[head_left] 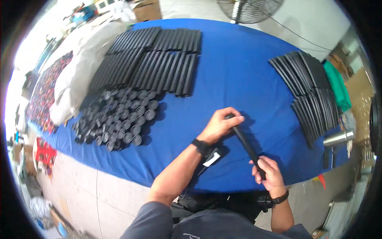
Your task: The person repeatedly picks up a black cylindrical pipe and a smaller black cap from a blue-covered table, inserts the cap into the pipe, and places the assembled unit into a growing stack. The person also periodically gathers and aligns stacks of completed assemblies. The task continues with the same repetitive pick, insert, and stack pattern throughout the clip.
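A slim black tube (247, 143) slants over the blue-covered table in front of me. At its far end, my left hand (222, 124) has its thumb and fingers closed on the tip; whether a cap sits there is hidden. My right hand (270, 173) wraps round the tube's near end, close to the table edge. Left of my hands lies a heap of round black caps (128, 115). Behind the heap, similar black tubes (165, 71) are laid side by side in rows. More black tubes (308, 91) form fanned rows at the right.
Near my left wrist lies a small white-labelled item (212, 158). A metal cylinder (338, 138) and a green bundle (337, 85) are at the right edge. White sheeting (81, 67) covers the left side beside a multicoloured pile (47, 93). A fan (250, 10) stands beyond the table.
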The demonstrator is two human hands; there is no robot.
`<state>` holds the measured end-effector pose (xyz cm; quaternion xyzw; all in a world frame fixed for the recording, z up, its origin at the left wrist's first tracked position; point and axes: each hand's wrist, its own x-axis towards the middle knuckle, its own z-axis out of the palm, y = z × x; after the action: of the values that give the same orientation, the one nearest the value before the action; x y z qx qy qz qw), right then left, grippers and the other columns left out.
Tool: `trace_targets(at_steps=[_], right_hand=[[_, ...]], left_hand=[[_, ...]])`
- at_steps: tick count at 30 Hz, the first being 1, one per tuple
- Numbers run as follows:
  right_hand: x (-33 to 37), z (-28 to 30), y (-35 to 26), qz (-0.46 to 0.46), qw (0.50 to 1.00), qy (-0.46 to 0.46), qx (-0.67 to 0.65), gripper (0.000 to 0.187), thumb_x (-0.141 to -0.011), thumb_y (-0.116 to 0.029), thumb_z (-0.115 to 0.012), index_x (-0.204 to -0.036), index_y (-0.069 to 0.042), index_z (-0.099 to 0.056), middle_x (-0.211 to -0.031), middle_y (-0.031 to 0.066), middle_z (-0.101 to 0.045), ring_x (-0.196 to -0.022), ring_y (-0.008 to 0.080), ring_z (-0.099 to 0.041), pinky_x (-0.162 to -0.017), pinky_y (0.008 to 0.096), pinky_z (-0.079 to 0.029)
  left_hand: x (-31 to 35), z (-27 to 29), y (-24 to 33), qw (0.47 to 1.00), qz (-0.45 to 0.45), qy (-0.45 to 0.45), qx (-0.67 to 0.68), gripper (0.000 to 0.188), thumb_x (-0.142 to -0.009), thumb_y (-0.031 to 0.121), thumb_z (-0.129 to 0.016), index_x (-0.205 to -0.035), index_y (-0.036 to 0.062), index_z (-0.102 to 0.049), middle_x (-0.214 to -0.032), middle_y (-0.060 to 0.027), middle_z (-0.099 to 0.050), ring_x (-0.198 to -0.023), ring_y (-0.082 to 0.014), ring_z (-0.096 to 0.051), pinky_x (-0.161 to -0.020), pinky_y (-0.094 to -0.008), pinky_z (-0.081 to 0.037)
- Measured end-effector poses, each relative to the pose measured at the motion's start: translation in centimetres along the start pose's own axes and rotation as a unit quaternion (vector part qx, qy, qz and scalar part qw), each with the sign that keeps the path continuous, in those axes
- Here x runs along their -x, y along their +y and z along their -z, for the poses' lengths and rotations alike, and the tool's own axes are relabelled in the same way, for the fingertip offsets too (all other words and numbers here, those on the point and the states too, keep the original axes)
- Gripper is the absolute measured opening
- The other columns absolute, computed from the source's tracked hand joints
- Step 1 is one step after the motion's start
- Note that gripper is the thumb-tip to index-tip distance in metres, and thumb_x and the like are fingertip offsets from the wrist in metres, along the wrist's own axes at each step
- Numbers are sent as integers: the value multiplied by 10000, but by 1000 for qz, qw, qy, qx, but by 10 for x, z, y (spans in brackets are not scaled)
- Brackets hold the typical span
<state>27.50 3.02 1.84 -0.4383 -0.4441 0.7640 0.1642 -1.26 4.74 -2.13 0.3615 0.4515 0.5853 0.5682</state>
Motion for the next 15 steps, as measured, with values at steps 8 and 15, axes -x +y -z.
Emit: trace_targets(at_steps=[8,15], right_hand=[[-1,-14,-16,-40,996,-65,-48,343,-1031,-334,-619,-1126,-5,-614,-810,134,-695,-493,142,-590,-403,258,-435],[-17,5,21,151,980,21,126,367,-1051,-367,-583,-1116,-6,-598,-948,174,-705,-516,143,-598,-409,260,-447]], left_hand=[[4,7,-1,994,-6,-47,96,281,-912,215,-793,-1102,79,-638,-702,60,-517,-524,-32,-428,-451,-213,-310],[-1,3,-1,997,1,-68,39,358,-897,200,-803,-1153,53,-600,-719,28,-549,-528,-47,-460,-443,-214,-331]])
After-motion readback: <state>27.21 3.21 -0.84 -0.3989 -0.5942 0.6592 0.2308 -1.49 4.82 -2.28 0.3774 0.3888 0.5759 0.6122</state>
